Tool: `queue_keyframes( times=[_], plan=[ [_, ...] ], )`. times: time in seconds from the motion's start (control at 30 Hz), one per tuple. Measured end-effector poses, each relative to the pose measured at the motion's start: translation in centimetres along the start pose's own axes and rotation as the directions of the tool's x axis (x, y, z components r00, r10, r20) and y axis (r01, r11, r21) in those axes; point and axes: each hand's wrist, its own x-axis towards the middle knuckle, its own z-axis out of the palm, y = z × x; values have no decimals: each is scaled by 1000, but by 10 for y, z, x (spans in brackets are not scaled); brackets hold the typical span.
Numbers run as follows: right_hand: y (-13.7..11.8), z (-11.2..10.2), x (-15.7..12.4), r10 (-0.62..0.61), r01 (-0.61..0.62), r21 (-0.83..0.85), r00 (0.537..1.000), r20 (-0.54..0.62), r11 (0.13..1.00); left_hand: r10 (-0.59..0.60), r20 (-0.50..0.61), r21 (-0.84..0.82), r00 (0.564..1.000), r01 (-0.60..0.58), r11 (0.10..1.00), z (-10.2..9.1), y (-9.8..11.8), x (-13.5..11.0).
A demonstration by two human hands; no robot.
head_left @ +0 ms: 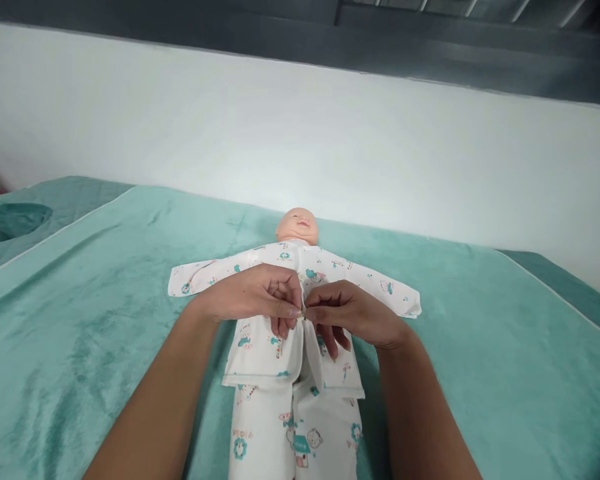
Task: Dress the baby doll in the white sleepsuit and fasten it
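Observation:
A baby doll (297, 227) lies on its back, dressed in a white printed baby jacket (265, 360) and matching trousers (263, 433). Both jacket sleeves are spread out to the sides. Over the doll's middle, my left hand (265, 297) pinches one front edge of the jacket between thumb and forefinger. Close against it, my right hand (347, 313) pinches the other front edge. The fingertips nearly meet at the front opening, and a small fastener seems to be between them, mostly hidden. Below my hands the jacket's front edges hang apart.
A teal plush cover (105, 320) spreads under the doll and to both sides. Behind it rises a white wall (300, 140) with a dark band (230, 33) above. At the far left there is an oval hollow (13, 221) in the teal surface.

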Motion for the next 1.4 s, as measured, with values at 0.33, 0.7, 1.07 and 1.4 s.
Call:
queue_keyframes(
  times=[0.33,0.7,1.07,1.4],
  plan=[
    [0,-2,-3,19,-19,-58,1000,-1,998,-18,-18,14,1000,18,1000,2,2,0],
    [-5,13,1,-84,11,-314,972,-220,950,-34,-37,34,999,35,999,5,4,2],
    [-1,13,3,-108,22,-339,965,-238,940,-127,-127,132,984,144,981,10,12,0],
    [-2,10,1,-87,9,-335,972,-220,942,-130,-173,169,976,159,973,12,9,-1]
  ],
)
